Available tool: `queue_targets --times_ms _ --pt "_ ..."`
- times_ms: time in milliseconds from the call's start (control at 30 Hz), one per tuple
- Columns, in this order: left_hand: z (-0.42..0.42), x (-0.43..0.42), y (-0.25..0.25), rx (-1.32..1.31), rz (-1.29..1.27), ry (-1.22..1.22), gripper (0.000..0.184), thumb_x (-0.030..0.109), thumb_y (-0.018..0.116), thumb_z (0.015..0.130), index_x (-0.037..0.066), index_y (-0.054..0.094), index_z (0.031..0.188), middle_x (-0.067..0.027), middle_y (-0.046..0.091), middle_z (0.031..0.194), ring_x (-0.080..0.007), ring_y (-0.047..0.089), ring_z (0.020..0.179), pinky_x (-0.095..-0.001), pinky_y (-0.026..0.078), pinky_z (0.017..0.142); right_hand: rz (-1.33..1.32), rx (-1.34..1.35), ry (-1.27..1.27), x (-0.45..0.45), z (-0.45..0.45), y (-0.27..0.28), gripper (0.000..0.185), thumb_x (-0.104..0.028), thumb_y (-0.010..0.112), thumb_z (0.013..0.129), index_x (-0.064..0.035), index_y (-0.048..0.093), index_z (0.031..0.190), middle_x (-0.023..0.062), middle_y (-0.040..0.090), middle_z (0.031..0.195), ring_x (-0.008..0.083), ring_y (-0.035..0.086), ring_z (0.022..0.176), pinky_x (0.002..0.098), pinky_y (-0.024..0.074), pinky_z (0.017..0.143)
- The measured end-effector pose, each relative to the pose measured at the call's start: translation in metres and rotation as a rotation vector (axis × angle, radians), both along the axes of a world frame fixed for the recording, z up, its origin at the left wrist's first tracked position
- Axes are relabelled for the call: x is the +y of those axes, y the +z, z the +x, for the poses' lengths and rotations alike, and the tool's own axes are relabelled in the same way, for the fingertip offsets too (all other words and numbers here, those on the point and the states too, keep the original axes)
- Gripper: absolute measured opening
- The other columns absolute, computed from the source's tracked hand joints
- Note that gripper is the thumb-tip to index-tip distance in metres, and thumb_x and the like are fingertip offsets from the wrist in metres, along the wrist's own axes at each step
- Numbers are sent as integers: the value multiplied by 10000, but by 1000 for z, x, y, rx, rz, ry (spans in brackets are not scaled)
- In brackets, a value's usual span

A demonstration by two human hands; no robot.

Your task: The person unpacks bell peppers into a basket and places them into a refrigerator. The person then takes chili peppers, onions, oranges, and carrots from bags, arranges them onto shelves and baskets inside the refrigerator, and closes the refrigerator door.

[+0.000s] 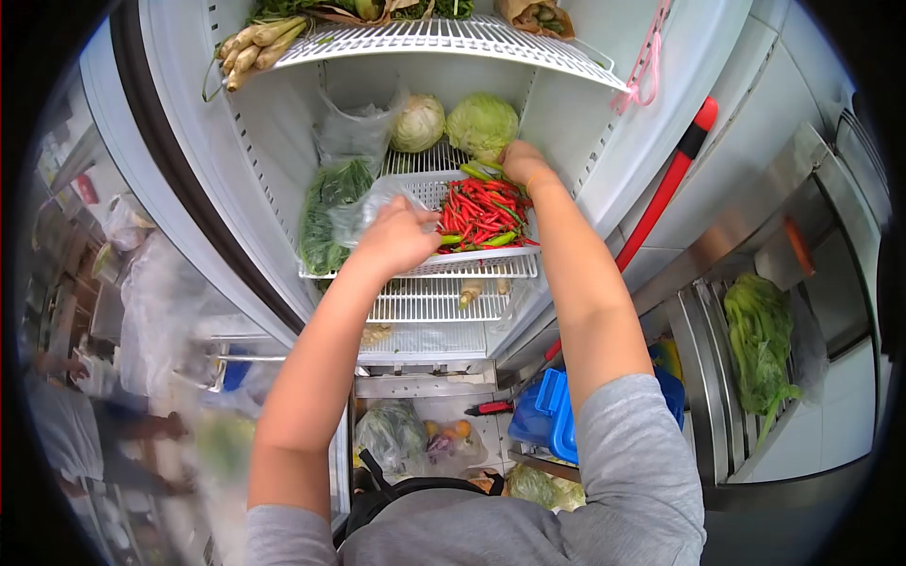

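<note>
While the fingers of the left hand point(396, 241) are held bent over the left side of a white slotted tray point(491, 253), red chillies point(481, 212) are seen heaped in that tray just to their right. Clear plastic point(363, 219) is bunched at the left of these fingers; whether any of it is pinched cannot be told. The fingers of the right hand point(522, 162) are curled downward at the tray's far right corner; since their tips are hidden, whether anything is grasped cannot be told. Green chillies point(475, 174) are found just left of the right fingers, and others are mixed along the heap's near edge.

Just beyond the right fingers a green cabbage point(481, 123) is placed, with a paler cabbage point(418, 123) set beside it, beyond the left fingers. To the left of the left fingers, dark leafy greens point(326, 212) are laid next to the tray. Nearer the body than the left fingers, a lower shelf point(425, 307) is seen, where a pale root point(469, 291) is laid. Well above the fingers of both hands, pale stalks point(250, 52) and a brown paper bag point(538, 17) are borne by an upper shelf point(434, 36).
</note>
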State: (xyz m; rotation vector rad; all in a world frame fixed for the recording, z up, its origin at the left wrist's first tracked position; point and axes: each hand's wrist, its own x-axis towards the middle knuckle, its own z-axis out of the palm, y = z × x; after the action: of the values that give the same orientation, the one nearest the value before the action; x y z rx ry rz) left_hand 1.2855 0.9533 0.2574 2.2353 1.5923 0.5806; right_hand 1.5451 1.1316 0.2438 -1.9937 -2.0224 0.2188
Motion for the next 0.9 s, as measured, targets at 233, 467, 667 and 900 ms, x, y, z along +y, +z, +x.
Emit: queue_targets --times_ms 233,467,667,900 --pt "2 61 -17 -124 -686 -88 321 303 621 721 74 708 928 -88 665 938 -169 579 856 -315 461 798 -177 -173 199 -40 1 29 282 -93 596 735 18 681 980 233 627 1091 368 611 1022 392 497 855" --pt "11 78 -41 205 -330 -230 357 330 676 755 54 696 980 -156 682 957 -271 636 881 -349 482 832 -25 -289 129 3 14 -3 259 -79 604 741 25 683 964 243 638 1046 361 641 941 389 514 814" --pt "-1 75 -5 295 21 -95 346 266 644 750 -8 671 960 -224 657 991 -364 618 956 -397 476 878 -89 68 139 -41 -39 62 258 -155 593 808 21 679 975 229 637 1054 346 631 975 393 502 842" --pt "-23 69 35 238 -7 188 316 233 602 768 8 673 980 -216 618 1081 -370 594 1005 -416 476 889 63 -179 -35 -4 -50 3 325 -267 639 791 -3 690 972 206 629 1110 346 616 1018 397 490 865"
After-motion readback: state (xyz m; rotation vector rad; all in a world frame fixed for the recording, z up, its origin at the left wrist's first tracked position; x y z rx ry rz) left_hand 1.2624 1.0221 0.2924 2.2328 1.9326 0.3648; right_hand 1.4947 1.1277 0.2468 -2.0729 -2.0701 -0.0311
